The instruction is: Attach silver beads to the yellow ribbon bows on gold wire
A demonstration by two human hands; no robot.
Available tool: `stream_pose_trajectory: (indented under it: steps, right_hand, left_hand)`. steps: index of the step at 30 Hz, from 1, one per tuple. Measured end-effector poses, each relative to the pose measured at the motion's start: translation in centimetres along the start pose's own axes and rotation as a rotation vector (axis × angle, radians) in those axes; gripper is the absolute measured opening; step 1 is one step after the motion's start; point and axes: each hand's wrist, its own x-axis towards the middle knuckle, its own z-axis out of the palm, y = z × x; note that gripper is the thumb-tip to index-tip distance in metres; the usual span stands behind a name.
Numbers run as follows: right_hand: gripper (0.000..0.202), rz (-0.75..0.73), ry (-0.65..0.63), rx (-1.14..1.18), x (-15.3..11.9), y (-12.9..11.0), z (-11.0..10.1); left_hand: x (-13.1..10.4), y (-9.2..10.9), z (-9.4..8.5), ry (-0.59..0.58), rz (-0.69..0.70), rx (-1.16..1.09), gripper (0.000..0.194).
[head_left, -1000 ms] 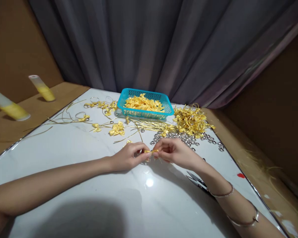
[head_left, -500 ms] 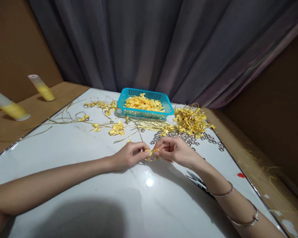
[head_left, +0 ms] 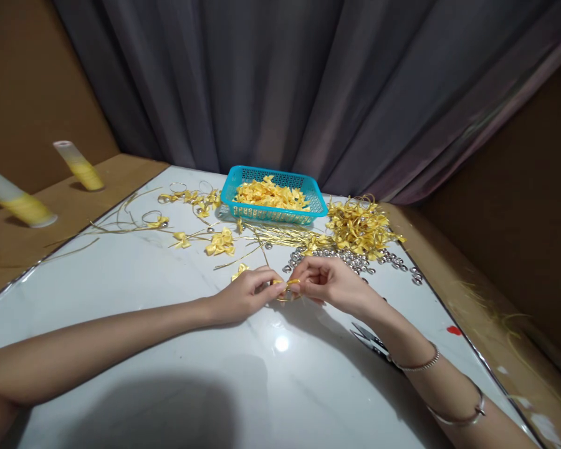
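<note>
Over the middle of the white table, my left hand (head_left: 249, 294) and my right hand (head_left: 331, 285) meet with their fingertips pinched. Between them is a small yellow ribbon bow (head_left: 293, 282), largely covered by the fingers. A thin gold cord (head_left: 287, 300) curves just below it. Another yellow bow (head_left: 240, 272) lies behind my left hand. Silver bead-like pieces (head_left: 346, 257) are scattered just beyond my right hand. Under my right forearm lies a pair of thread snips (head_left: 371, 340), partly hidden by the arm.
A blue plastic basket (head_left: 320, 201) full of yellow bows stands at the back. Right of it is a heap of bows on cords (head_left: 362, 227). Loose gold cords (head_left: 285, 236) lie in front. Two yellow-wound spools (head_left: 25, 209) stand on the left ledge.
My left hand has shifted slightly, and more of the bow behind it shows. The gold cord under the held bow has changed shape. Both hands keep their pinch.
</note>
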Motion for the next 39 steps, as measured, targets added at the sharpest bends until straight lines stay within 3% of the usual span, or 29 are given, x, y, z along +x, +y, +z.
stream_pose_trajectory:
  steps: [6, 9, 11, 15, 20, 23, 26, 31, 39]
  right_hand:
    - [0.021, 0.014, -0.044, -0.020, 0.1, -0.3, -0.1]
    - [0.014, 0.032, -0.076, -0.175, -0.5, -1.1, -0.7]
    - [0.010, 0.044, -0.036, -0.369, -1.2, -1.6, -1.5]
    - [0.032, 0.105, 0.118, -0.749, -2.2, -1.9, -3.5]
    - [0.027, 0.289, 0.186, -0.885, -2.8, -2.4, -5.8]
    - [0.024, 0.284, 0.170, -0.783, -3.3, -3.1, -6.5]
    - [0.010, 0.214, 0.134, -0.533, -3.6, -3.7, -6.4]
    - [0.030, 0.133, 0.029, -0.187, -3.2, -4.2, -4.8]
    - [0.032, 0.101, -0.016, 0.094, -2.1, -3.6, -4.2]
  left_hand:
    - [-0.2, -0.3, 0.0, 0.018, 0.126, 0.133, 0.024]
    - [-0.2, -0.3, 0.0, 0.022, 0.133, 0.159, 0.025]
    - [-0.1, -0.4, 0.0, 0.028, 0.109, 0.149, 0.027]
    - [0.0, -0.6, -0.1, 0.047, 0.037, 0.106, 0.029]
    - [0.1, -1.0, -0.1, 0.083, -0.018, 0.025, 0.029]
    - [0.2, -1.0, -0.1, 0.099, -0.044, -0.004, 0.027]
    - [0.2, -0.8, 0.0, 0.088, -0.030, 0.026, 0.027]
    - [0.1, -0.5, 0.0, 0.069, 0.014, 0.112, 0.028]
    - [0.2, -0.7, -0.1, 0.101, -0.036, 0.044, 0.028]
